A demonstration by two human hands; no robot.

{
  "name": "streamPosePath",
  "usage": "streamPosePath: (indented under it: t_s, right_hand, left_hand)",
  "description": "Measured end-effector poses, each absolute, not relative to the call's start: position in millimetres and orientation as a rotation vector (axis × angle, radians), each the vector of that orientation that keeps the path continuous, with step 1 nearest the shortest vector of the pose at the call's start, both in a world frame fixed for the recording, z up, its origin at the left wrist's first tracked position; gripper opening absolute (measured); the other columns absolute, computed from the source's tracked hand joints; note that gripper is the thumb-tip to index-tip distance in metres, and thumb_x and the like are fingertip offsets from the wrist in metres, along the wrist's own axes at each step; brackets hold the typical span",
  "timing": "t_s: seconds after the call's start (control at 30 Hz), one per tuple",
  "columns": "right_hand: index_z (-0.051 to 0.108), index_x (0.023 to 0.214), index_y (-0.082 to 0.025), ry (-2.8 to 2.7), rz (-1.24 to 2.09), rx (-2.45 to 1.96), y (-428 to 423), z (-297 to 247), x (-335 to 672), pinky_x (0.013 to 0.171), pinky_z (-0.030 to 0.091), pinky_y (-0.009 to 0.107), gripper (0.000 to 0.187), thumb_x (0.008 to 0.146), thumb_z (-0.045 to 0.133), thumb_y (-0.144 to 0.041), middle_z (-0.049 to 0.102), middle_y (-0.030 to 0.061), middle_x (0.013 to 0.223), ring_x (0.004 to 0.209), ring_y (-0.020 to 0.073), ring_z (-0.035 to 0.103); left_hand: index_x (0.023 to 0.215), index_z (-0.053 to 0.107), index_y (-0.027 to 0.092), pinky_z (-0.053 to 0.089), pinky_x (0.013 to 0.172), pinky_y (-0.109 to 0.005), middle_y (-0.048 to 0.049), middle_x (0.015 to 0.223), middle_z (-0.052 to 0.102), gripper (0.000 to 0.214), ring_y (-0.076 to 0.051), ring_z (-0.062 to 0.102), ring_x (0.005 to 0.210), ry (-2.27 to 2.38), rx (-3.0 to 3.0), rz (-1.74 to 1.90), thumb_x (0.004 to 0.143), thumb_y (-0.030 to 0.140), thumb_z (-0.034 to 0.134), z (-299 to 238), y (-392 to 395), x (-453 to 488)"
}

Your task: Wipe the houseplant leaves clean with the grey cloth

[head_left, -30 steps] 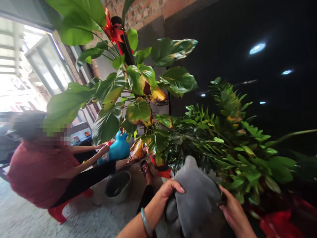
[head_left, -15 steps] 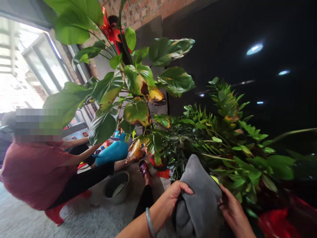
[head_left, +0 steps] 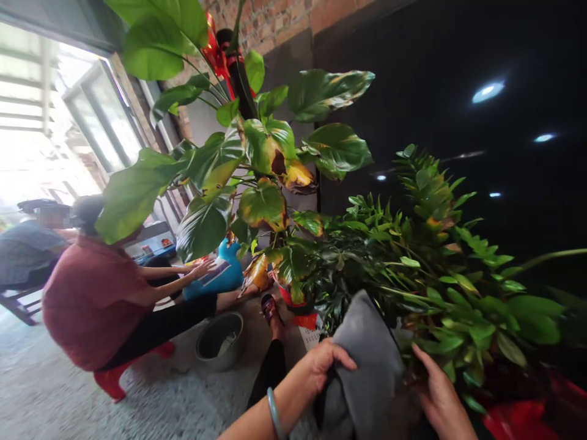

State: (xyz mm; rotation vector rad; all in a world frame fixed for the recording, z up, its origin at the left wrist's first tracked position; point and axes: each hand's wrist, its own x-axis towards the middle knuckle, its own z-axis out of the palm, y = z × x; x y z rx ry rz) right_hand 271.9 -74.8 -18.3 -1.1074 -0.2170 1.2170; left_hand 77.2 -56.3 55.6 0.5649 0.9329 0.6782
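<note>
Soft, peaked grey cloth [head_left: 369,354] is gripped by the left hand [head_left: 322,365], thumb uppermost; beside it, the right hand [head_left: 438,391] is spread.

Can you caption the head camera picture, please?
Left hand gripping grey fabric, right hand open beside it, near leafy plants.

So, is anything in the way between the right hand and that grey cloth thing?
Nothing that I can see. The right hand is just beside the grey cloth, with only a dim gap between. The left hand grips the cloth's other side.
</note>
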Motion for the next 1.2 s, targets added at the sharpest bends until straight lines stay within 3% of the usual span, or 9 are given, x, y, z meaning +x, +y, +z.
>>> streamPosePath:
  t_s: [0.17,0.3,0.43,0.57,0.7,0.8,0.9,1.07,1.2]
  right_hand:
    - [0.062,0.066,-0.023,-0.207,1.23,-1.093,-75.1,-16.4,270.6,0.046,0.05,0.031,0.022,0.05,0.075,-0.03,0.067,-0.0031,0.057,0.057,0.0219,0.064]
    - [0.066,0.073,-0.021,-0.219,1.292,-1.077,-75.1,-3.1,262.2,0.049,0.051,0.03,0.031,0.048,0.078,-0.033,0.072,0.0012,0.066,0.061,0.0213,0.066]
    - [0.065,0.071,-0.021,-0.185,1.306,-1.085,-76.9,4.4,260.2,0.051,0.05,0.029,0.032,0.046,0.078,-0.036,0.073,0.0018,0.067,0.06,0.0196,0.065]
    - [0.063,0.068,-0.022,-0.212,1.241,-1.077,-77.6,3.2,262.7,0.044,0.046,0.028,0.027,0.049,0.078,-0.035,0.068,-0.0016,0.058,0.049,0.0173,0.059]
    - [0.058,0.062,-0.023,-0.157,1.191,-1.054,-76.9,1.5,264.3,0.034,0.037,0.025,0.028,0.046,0.081,-0.03,0.056,-0.007,0.044,0.036,0.0126,0.047]
    - [0.06,0.063,-0.022,-0.141,1.246,-1.021,-77.6,5.2,263.3,0.04,0.046,0.028,0.032,0.042,0.083,-0.029,0.062,-0.0046,0.05,0.045,0.0167,0.058]
    - [0.065,0.066,-0.019,-0.211,1.359,-0.992,-80.4,11.7,261.5,0.05,0.052,0.032,0.035,0.041,0.084,-0.034,0.071,0.0028,0.062,0.058,0.0214,0.065]
    - [0.065,0.062,-0.019,-0.282,1.402,-0.997,-85.1,11.3,260.4,0.056,0.051,0.035,0.033,0.04,0.084,-0.034,0.069,0.0014,0.059,0.061,0.0225,0.064]
    - [0.064,0.064,-0.02,-0.39,1.439,-1.037,-88.4,0.6,266.3,0.06,0.048,0.036,0.031,0.045,0.081,-0.037,0.067,0.0006,0.06,0.066,0.0237,0.063]
  left_hand:
    - [0.082,0.071,0.012,0.051,0.072,-0.035,-0.0032,0.063,0.072,0.044,-0.024,0.067,0.063,0.741,0.678,0.757,0.044,0.002,0.051,92.3,-53.3,65.9]
    - [0.08,0.068,0.008,0.05,0.078,-0.035,-0.0072,0.067,0.072,0.031,-0.023,0.067,0.063,0.666,0.493,0.912,0.052,0.009,0.057,134.1,-28.6,65.9]
    - [0.068,0.065,0.01,0.051,0.068,-0.03,-0.0043,0.055,0.067,0.011,-0.017,0.061,0.05,0.916,0.342,0.93,0.061,0.01,0.056,110.4,-33.2,77.6]
    - [0.068,0.066,0.011,0.049,0.061,-0.031,-0.0038,0.053,0.066,0.02,-0.018,0.059,0.047,1.025,0.422,0.732,0.055,0.004,0.052,66.4,-55.4,76.4]
    - [0.076,0.069,0.012,0.05,0.071,-0.033,-0.0031,0.057,0.067,0.031,-0.023,0.067,0.064,0.833,0.577,0.713,0.052,0.004,0.052,67.4,-58.2,61.1]
    - [0.086,0.069,0.012,0.05,0.079,-0.036,-0.0045,0.066,0.07,0.035,-0.027,0.069,0.079,0.636,0.544,0.754,0.054,0.009,0.057,89.4,-51.0,50.3]
    - [0.088,0.068,0.007,0.051,0.078,-0.035,-0.0069,0.068,0.072,0.035,-0.026,0.069,0.073,0.611,0.485,0.796,0.054,0.012,0.058,104.0,-45.0,51.1]
    - [0.078,0.067,0.006,0.05,0.07,-0.029,-0.0074,0.059,0.069,0.021,-0.018,0.063,0.055,0.832,0.383,0.725,0.06,0.012,0.057,92.5,-45.5,78.4]
    - [0.081,0.068,0.007,0.049,0.069,-0.03,-0.0064,0.06,0.068,0.024,-0.02,0.065,0.058,0.803,0.469,0.551,0.06,0.011,0.056,72.6,-54.5,89.8]
